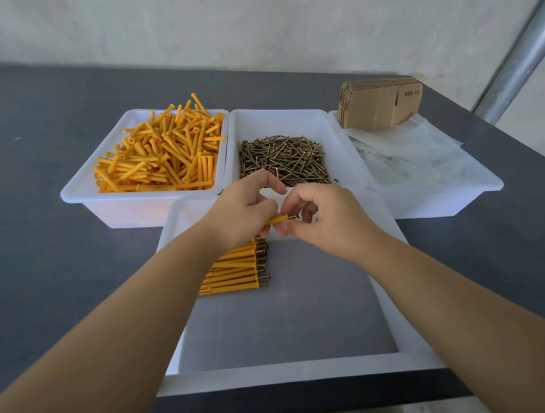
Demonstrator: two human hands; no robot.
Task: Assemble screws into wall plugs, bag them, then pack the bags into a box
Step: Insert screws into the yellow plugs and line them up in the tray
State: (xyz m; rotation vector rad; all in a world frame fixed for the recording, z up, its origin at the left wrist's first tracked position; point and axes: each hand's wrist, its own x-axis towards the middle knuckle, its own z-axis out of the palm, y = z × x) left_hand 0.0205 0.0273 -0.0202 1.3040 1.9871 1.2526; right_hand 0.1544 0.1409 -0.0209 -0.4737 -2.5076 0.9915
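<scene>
Fingers of the left hand (244, 207) and right hand (320, 218) pinch one yellow wall plug (276, 220) between them, a screw head (294, 217) just showing at its right end; the plug's left end is hidden in the left grip. Both hands hover above the near white tray (292, 371), where a row of assembled plugs (236, 271) lies partly covered by the left wrist. Farther along the table (41, 155) sit trays of loose plugs (161, 155), screws (283, 158) and clear bags (410, 155), with flat cardboard boxes (379, 106) behind.

- One yellow wall plug (276, 220) is held level above the near tray, a screw (293, 217) seated in its right end.
- Assembled plugs (236, 271) are laid in a row below.
</scene>
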